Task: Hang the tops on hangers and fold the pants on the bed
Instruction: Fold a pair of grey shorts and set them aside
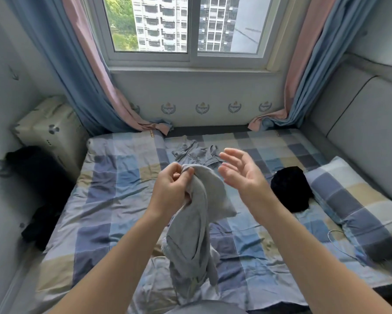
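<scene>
Our left hand (172, 186) is at the centre of the frame, its fingers and thumb curled tight round the top edge of a grey garment (197, 223). The cloth is bunched in that grip and hangs down in long folds toward the bottom centre of the frame, where its lower end reaches the sheet. We cannot tell from the folds whether it is a top or a pair of pants.

Our right hand (240, 173) is just right of centre, palm turned inward, fingers spread and relaxed. It holds nothing and stands a little apart from the grey cloth, not touching it.

The bed (113, 177) fills the middle and lower frame under a sheet of blue, grey and beige checks. Behind our hands, toward the far edge of the bed, a second, crumpled grey garment (195, 152) lies flat. Right of centre a black garment (290, 189) sits in a heap, touching the checked pillow (360, 205) at the right edge.

At the left of the frame, off the side of the bed, dark clothing (32, 168) lies in front of a pale patterned cushion (52, 125). Across the top are the window (190, 26) and blue-and-pink curtains (81, 64) on both sides.
</scene>
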`<action>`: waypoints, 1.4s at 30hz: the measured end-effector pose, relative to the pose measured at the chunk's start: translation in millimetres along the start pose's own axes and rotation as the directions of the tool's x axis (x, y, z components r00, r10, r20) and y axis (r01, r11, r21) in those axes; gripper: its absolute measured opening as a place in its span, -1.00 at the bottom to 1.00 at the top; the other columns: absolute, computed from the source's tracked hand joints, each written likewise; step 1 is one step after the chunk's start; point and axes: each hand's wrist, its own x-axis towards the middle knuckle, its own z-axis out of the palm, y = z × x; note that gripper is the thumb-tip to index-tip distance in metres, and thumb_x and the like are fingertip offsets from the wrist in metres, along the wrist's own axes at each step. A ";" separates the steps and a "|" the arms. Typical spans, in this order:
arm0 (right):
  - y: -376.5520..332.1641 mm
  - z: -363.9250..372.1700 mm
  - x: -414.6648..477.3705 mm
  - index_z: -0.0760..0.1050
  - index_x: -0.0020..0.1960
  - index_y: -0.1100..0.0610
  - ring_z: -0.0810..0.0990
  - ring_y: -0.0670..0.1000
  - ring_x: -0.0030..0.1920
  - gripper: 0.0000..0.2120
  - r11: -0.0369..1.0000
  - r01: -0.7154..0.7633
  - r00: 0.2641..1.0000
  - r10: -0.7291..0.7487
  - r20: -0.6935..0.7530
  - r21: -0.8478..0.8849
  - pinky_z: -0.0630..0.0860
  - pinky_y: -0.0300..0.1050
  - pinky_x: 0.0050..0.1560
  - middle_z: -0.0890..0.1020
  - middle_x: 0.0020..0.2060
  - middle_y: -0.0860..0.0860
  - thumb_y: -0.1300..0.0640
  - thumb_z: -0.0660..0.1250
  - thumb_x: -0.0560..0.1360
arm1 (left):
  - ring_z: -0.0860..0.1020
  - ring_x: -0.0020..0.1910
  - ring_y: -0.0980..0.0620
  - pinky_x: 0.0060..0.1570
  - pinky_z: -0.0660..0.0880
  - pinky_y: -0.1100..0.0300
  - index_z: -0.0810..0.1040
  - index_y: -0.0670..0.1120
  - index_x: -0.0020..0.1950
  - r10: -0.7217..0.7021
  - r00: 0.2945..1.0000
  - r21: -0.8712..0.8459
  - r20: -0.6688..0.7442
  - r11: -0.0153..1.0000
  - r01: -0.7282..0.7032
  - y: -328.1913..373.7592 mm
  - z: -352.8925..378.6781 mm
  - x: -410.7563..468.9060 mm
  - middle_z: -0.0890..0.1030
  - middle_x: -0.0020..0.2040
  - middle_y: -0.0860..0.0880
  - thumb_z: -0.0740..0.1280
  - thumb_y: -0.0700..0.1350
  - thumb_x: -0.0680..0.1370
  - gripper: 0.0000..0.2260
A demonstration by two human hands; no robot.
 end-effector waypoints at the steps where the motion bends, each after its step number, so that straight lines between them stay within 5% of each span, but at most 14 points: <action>1: 8.0 3.0 -5.2 0.34 0.40 -0.04 0.47 -0.12 0.36 -0.41 0.999 -0.007 1.000 0.008 0.026 -0.034 0.47 -0.18 0.30 0.48 0.36 -0.10 -0.04 0.50 0.46 | 0.49 -0.27 -0.16 -0.27 0.51 -0.36 0.40 -0.27 -0.16 0.012 1.000 -0.023 -0.002 1.000 -0.012 4.2 1.0 -0.6 0.49 -0.26 -0.22 0.33 -0.17 0.64 -0.75; 5: 49.9 27.3 -25.2 0.30 0.44 -0.12 0.49 -0.27 0.28 -0.24 0.989 -0.073 0.987 0.091 0.135 -0.132 0.51 -0.31 0.14 0.54 0.25 -0.24 -0.13 0.54 0.32 | 0.63 -0.29 -0.12 -0.36 0.62 0.04 0.43 -0.22 -0.14 0.058 0.998 -0.136 0.024 0.989 -0.055 19.5 9.0 -4.9 0.57 -0.28 -0.20 0.35 -0.17 0.62 -0.79; 8: 85.3 39.9 -27.9 0.48 0.24 -0.15 0.62 -0.15 0.12 -0.54 0.981 -0.137 0.983 0.152 0.099 -0.140 0.59 -0.21 0.05 0.67 0.06 -0.18 0.05 0.49 0.38 | 0.60 -0.34 0.00 -0.36 0.62 0.09 0.39 -0.17 -0.19 0.093 0.996 -0.197 0.011 0.976 -0.089 27.7 14.1 -6.4 0.53 -0.37 -0.07 0.34 -0.19 0.63 -0.77; 13: 113.4 17.2 -22.7 0.61 0.07 -0.09 0.64 -0.03 0.01 -0.82 0.865 -0.250 0.957 0.290 0.027 -0.436 0.59 0.01 0.02 0.70 -0.06 -0.14 0.06 0.43 0.48 | 0.58 -0.36 0.05 -0.37 0.61 0.15 0.37 -0.14 -0.22 0.105 0.991 -0.193 -0.085 0.974 -0.120 26.4 3.2 -0.6 0.50 -0.38 -0.06 0.32 -0.20 0.64 -0.74; 16: 112.6 -1.9 -14.7 0.62 -0.12 0.06 0.57 -0.04 -0.29 -0.95 0.817 -0.326 0.934 0.355 -0.032 -0.476 0.52 -0.09 -0.31 0.63 -0.32 -0.06 0.18 0.40 0.51 | 0.67 -0.26 -0.04 -0.28 0.65 0.09 0.44 -0.18 -0.14 0.014 0.988 -0.212 -0.154 0.976 -0.047 17.1 -7.6 6.6 0.59 -0.28 -0.12 0.31 -0.21 0.65 -0.82; 19: 99.1 -9.8 -4.3 0.59 -0.19 0.05 0.48 -0.12 -0.54 -0.86 0.839 -0.406 0.911 0.405 -0.083 -0.363 0.37 -0.25 -0.56 0.55 -0.50 -0.11 0.21 0.40 0.53 | 0.72 -0.21 -0.05 -0.27 0.63 0.17 0.51 -0.21 -0.08 -0.094 0.991 -0.247 -0.092 0.966 0.069 4.1 -15.4 11.3 0.70 -0.17 -0.15 0.31 -0.26 0.64 -0.89; 23: 75.2 -9.0 10.4 0.62 -0.10 0.14 0.49 -0.12 -0.50 -0.93 0.890 -0.411 0.911 0.392 -0.131 -0.198 0.40 -0.25 -0.53 0.58 -0.44 -0.04 0.23 0.37 0.54 | 0.70 -0.06 -0.03 -0.12 0.61 0.10 0.59 -0.16 0.06 -0.206 0.971 0.009 0.123 0.978 0.206 -27.0 -20.9 7.8 0.73 -0.02 -0.16 0.41 -0.21 0.58 -0.92; 28: 43.9 8.5 17.0 0.55 0.00 0.31 0.56 -0.01 -0.41 -0.91 0.938 -0.347 0.934 0.347 -0.084 0.011 0.49 -0.17 -0.44 0.56 -0.31 0.13 0.28 0.33 0.57 | 0.65 0.05 0.12 0.06 0.58 0.15 0.60 0.01 0.16 -0.412 0.780 0.386 0.471 0.892 0.237 -66.4 -17.8 -1.2 0.69 0.12 0.02 0.55 -0.01 0.46 -0.69; 33: 11.8 19.4 11.6 0.52 -0.02 0.24 0.59 0.01 -0.34 -0.90 0.951 -0.267 0.959 0.279 -0.056 0.158 0.60 -0.11 -0.36 0.55 -0.25 0.14 0.33 0.24 0.60 | 0.61 0.18 0.09 0.24 0.54 0.01 0.58 0.03 0.23 -0.345 0.787 0.378 0.511 0.913 0.155 -85.9 3.4 -15.7 0.65 0.17 0.05 0.53 0.15 0.31 -0.47; 39: -8.9 14.0 6.7 0.49 0.07 0.28 0.57 0.06 -0.26 -0.90 0.848 -0.189 0.975 0.221 -0.006 0.495 0.64 -0.06 -0.25 0.52 -0.17 0.19 0.29 0.21 0.64 | 0.64 0.14 0.08 0.20 0.57 -0.05 0.59 0.04 0.19 -0.335 0.814 0.384 0.474 0.911 0.151 -110.9 5.0 -20.6 0.70 0.11 0.05 0.52 -0.08 0.46 -0.68; 42: -15.0 5.3 7.2 0.50 0.03 0.27 0.60 0.03 -0.27 -0.88 0.752 -0.146 0.978 0.207 -0.019 0.643 0.63 -0.10 -0.27 0.56 -0.22 0.16 0.27 0.19 0.64 | 0.64 0.06 0.07 0.14 0.58 -0.03 0.60 0.15 0.04 -0.392 0.833 0.566 0.390 0.816 0.120 -120.6 -3.6 -19.9 0.70 0.01 0.11 0.48 -0.02 0.39 -0.75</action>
